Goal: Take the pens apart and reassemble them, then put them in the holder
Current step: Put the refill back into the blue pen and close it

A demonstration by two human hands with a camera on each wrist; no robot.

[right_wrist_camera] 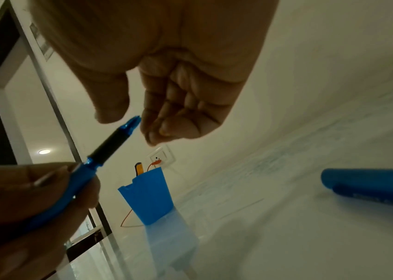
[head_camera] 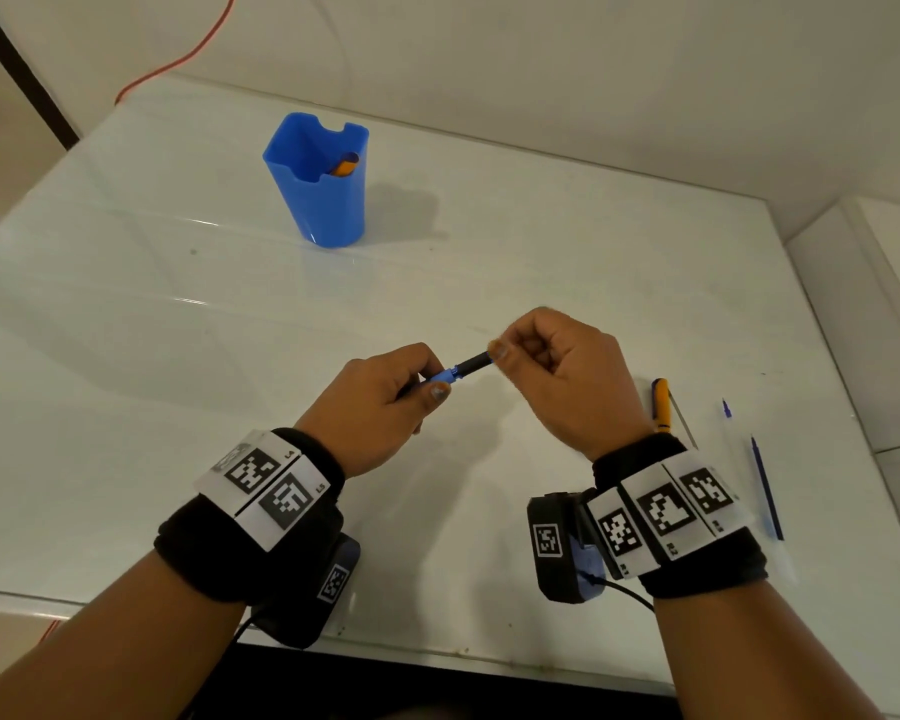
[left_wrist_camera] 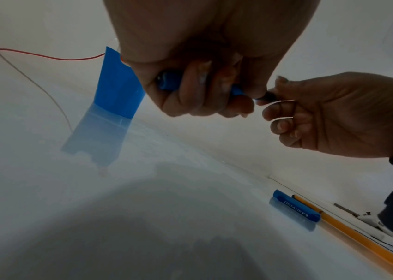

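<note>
The blue pen (head_camera: 455, 370) is held in the air above the white table (head_camera: 178, 330), between the two hands and in front of the person. Most of its barrel is hidden inside the left hand (head_camera: 380, 407), whose fingers are curled round it; only the black grip section and a short blue stretch show in the head view. The right wrist view shows the pen's blue tip (right_wrist_camera: 133, 120) lying between the thumb and curled fingers of the right hand (head_camera: 567, 371), with a gap visible on the thumb side. Whether those fingers actually pinch the tip cannot be told: the head view hides the contact behind the thumb.

On the table right of the right wrist lie a blue cap (left_wrist_camera: 296, 208) printed OCTANE, an orange pen (head_camera: 660, 405) partly covered by the wrist, and a thin blue refill (head_camera: 766, 485). Farther back stands the blue holder (head_camera: 315, 200), upright, with an orange pen end (head_camera: 345, 166) showing inside. A red cable (head_camera: 188, 49) runs up the wall behind.
</note>
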